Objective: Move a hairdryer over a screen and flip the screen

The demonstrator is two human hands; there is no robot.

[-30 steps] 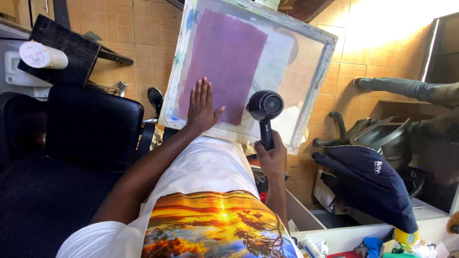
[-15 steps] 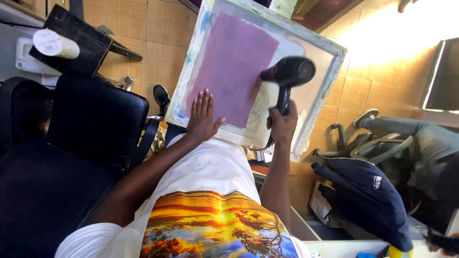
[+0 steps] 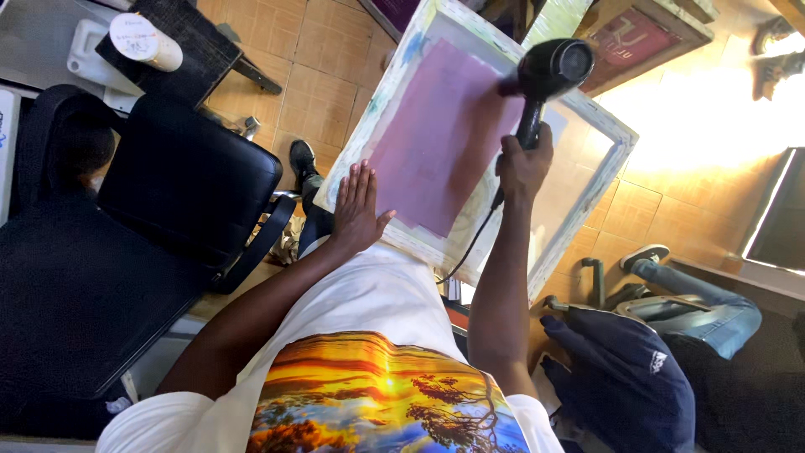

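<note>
Screen-printing frame (image 3: 470, 143), pale wood with a purple-coated mesh, leans on the person's lap above the tiled floor (image 3: 310, 84). Head view: the left hand (image 3: 358, 210) lies flat and spread on its lower edge. The right hand (image 3: 523, 165) grips a black hair dryer (image 3: 545, 80), nozzle seemingly just above the mesh. 1 black office chair (image 3: 180, 180) stands left.
</note>
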